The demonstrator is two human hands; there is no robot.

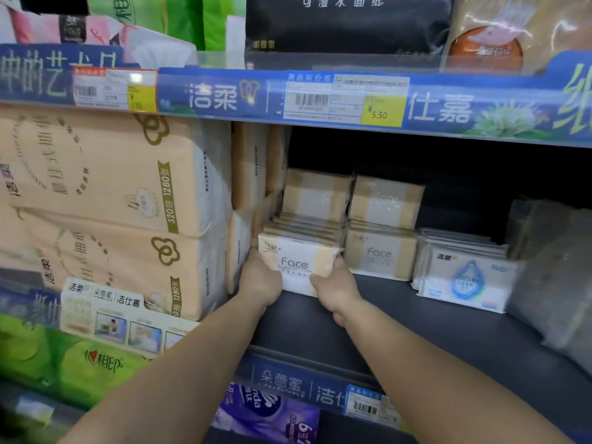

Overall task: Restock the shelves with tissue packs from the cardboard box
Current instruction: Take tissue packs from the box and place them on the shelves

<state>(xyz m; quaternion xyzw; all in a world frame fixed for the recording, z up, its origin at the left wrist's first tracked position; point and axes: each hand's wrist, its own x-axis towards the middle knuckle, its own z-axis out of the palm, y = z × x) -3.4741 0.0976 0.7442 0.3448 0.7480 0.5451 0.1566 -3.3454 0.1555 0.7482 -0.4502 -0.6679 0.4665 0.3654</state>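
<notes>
Two bare forearms reaching in from the bottom edge. Left hand (260,278) and right hand (334,283) clamped on either end of a Face tissue pack (299,262), fingers curled round its sides, tips hidden behind it. Pack standing at the front of a row on the dark shelf (400,318), touching the peach bulk packs (112,193) on its left. Just beside it, stacked Face packs (382,253); further right, blue-drop packs (464,277). Judged partway done: plenty of bare shelf in front. Cardboard box out of view; rear of shelf too dark to read.
</notes>
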